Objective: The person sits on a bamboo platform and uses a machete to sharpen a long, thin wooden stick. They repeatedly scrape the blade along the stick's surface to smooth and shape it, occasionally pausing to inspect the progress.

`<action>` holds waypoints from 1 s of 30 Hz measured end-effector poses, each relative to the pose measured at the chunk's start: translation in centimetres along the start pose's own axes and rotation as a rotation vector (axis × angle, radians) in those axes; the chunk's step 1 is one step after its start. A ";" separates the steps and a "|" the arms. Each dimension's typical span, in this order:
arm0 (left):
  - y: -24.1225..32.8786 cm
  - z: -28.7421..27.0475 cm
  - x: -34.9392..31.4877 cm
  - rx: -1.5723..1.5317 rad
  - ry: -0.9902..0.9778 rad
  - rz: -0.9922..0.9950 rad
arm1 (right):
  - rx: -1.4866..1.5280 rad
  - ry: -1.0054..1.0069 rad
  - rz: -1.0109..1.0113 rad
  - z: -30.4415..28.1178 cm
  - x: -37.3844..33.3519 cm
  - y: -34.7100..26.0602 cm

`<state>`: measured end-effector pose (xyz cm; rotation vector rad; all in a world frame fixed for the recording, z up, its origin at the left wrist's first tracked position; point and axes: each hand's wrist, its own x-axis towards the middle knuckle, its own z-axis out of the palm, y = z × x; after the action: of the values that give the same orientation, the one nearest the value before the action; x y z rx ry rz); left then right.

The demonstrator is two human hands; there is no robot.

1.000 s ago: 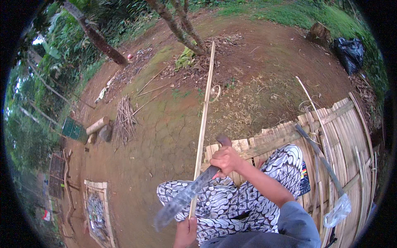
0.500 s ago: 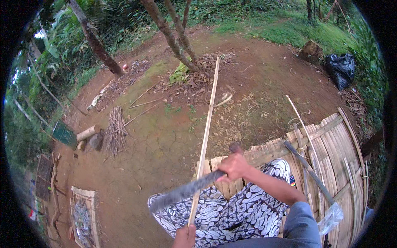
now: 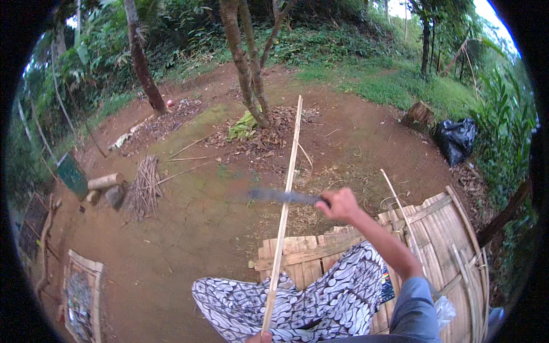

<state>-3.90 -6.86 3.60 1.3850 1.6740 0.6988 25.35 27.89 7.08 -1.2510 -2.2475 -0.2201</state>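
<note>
A long, pale bamboo strip (image 3: 290, 174) rises from my lap, its far end pointing toward the trees. My left hand (image 3: 259, 338) is closed around the near end, mostly cut off by the lower picture edge. In my right hand (image 3: 340, 206) I grip the handle of a machete (image 3: 277, 196). Its dark blade, blurred by motion, lies crosswise at the strip, about midway along it. Whether the edge bites into the bamboo cannot be made out. Beneath the strip, black-and-white patterned cloth (image 3: 326, 297) covers my legs.
I sit on a split-bamboo platform (image 3: 440, 223) with loose strips lying on it and a clear plastic bag (image 3: 445, 311). Thin shavings litter the dirt ahead. Further off are a tree (image 3: 243, 63), a stick bundle (image 3: 147, 188), a stump (image 3: 419, 116) and a black bag (image 3: 456, 140).
My right hand has carried the machete from near my lap to farther out along the bamboo strip. The left hand still holds the near end. The view has tilted upward.
</note>
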 end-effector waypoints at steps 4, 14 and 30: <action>-1.2 -0.5 0.2 -0.023 -0.091 -0.002 | -0.012 0.054 -0.398 -2.0 -0.8 -4.5; -8.5 -1.1 -4.8 -0.098 -0.293 -0.075 | -0.071 0.469 0.736 -5.1 7.8 11.4; -0.5 -1.3 6.7 -0.433 0.163 0.301 | 1.241 0.274 0.718 2.8 -6.3 -9.6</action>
<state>-5.58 -0.34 2.18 1.2977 1.3357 1.2926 19.00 19.05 2.53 -1.0527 -1.1180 1.0321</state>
